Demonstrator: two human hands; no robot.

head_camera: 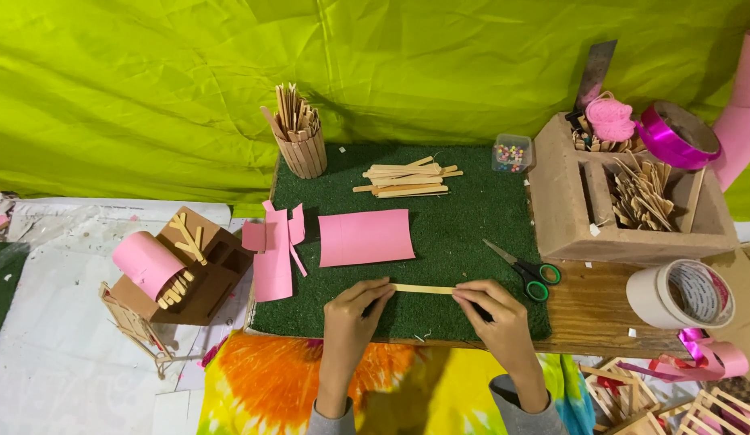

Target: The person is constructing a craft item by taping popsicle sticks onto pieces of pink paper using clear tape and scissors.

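Observation:
My left hand and my right hand pinch the two ends of a flat wooden craft stick, held level just over the green turf mat near its front edge. A curled pink paper sheet lies on the mat just beyond the stick. Smaller pink paper scraps lie at the mat's left edge. A loose pile of craft sticks rests further back. Green-handled scissors lie to the right of my right hand.
A stick-built cup of sticks stands back left, a small bead box back right. A brown divided box holds stick pieces, a pink puff and magenta ribbon roll. A tape roll sits right. A pink paper roll lies left.

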